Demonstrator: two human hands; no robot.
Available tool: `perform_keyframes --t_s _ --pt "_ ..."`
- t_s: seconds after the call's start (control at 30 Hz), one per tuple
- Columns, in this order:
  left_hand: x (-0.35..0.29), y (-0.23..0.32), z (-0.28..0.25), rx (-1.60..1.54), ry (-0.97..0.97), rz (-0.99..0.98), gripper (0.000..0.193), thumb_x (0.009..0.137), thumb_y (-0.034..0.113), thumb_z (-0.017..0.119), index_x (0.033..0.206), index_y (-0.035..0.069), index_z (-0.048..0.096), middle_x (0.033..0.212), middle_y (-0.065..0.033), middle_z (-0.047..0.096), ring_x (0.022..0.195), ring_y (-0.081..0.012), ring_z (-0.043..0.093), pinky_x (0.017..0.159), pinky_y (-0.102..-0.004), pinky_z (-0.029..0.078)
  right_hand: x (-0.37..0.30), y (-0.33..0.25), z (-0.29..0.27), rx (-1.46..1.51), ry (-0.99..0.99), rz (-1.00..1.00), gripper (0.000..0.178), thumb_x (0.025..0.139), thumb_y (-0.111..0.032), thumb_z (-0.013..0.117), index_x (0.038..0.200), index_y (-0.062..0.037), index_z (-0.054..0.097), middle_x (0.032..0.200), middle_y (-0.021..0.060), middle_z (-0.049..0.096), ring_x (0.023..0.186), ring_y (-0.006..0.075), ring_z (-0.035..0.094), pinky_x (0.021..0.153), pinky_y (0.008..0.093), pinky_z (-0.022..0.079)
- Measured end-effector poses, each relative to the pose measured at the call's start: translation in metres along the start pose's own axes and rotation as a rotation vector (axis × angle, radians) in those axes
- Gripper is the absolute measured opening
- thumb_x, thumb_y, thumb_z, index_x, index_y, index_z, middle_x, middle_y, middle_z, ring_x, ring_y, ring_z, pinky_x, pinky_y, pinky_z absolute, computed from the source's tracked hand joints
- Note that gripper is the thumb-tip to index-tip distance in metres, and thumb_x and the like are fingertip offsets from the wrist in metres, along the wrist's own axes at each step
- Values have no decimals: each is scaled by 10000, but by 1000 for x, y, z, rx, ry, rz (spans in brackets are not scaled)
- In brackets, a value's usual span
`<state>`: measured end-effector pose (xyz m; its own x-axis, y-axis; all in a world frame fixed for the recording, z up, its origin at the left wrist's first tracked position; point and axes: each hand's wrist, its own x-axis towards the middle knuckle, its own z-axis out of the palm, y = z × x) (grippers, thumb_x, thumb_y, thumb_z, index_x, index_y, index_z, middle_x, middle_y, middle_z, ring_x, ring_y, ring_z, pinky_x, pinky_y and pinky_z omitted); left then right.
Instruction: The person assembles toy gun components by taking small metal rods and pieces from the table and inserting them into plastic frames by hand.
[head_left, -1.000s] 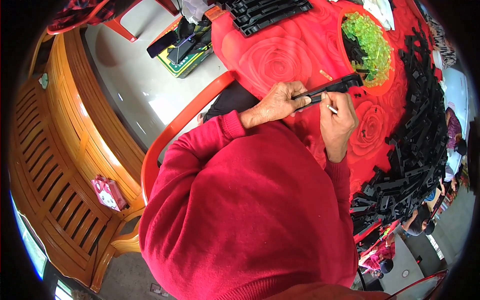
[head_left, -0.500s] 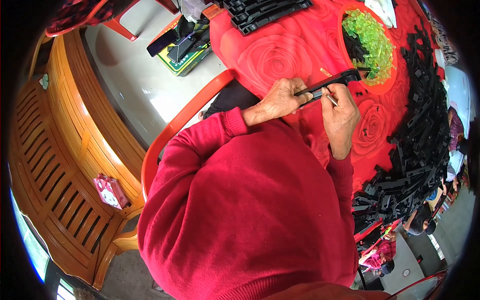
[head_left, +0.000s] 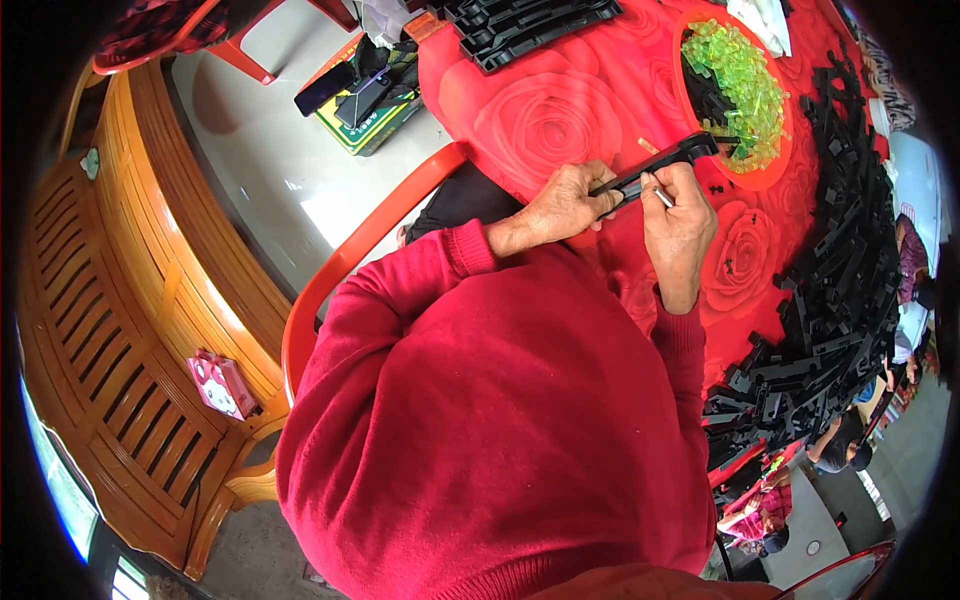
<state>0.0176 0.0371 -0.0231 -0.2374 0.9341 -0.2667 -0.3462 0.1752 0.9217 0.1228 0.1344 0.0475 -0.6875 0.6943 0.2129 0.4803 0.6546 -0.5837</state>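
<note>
My left hand (head_left: 568, 208) grips the near end of a long black plastic part (head_left: 672, 158), thumb on top and fingers curled around it. The part slants away to the right, its far end reaching the rim of a red bowl (head_left: 783, 165). Pinched in my right hand (head_left: 681, 230) is a thin silver rod-like tool (head_left: 663, 198), held close against the part; its working tip is hidden by the fingers. Inside the bowl lie many small yellow-green translucent pieces (head_left: 735, 75) and some small black pieces (head_left: 703, 100).
A red rose-patterned cloth (head_left: 540, 120) covers the table. Black plastic parts (head_left: 840, 270) are heaped along its right side, and more long black parts (head_left: 530, 25) lie at the far edge. A red chair (head_left: 370, 225) and a wooden bench (head_left: 130, 330) stand left. Other people sit far right.
My right hand has shifted very slightly left along with the tool. The left hand and the black part stay almost where they were.
</note>
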Motion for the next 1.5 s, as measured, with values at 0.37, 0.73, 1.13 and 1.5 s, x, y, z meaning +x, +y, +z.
perform_keyframes --t_s 0.37,0.73,1.13,1.5 --pt "-3 3 1 -90 2 -4 118 870 11 544 963 -62 549 727 -55 606 552 -89 544 520 -237 459 3 1 2 64 3 27 170 757 12 644 750 -36 481 630 103 508 529 195 518 500 324 420" --pt "-3 1 5 -18 33 -16 113 905 75 560 951 -29 559 723 -36 593 555 -80 528 500 -227 433 3 2 -3 24 -51 26 177 772 -10 653 753 -34 479 623 113 491 520 220 494 492 345 399" --pt "-1 -3 7 229 185 78 128 844 54 633 904 -43 574 646 -38 569 532 -96 532 493 -270 455 14 4 -20 -70 -225 9 119 815 -126 638 813 -33 564 709 131 589 605 283 584 553 375 434" --pt "4 -9 8 163 216 62 167 739 87 677 849 -26 621 680 -146 639 623 -212 617 590 -359 479 5 -3 -11 -224 -148 152 128 798 -159 658 840 -49 607 729 127 631 645 282 628 557 401 456"
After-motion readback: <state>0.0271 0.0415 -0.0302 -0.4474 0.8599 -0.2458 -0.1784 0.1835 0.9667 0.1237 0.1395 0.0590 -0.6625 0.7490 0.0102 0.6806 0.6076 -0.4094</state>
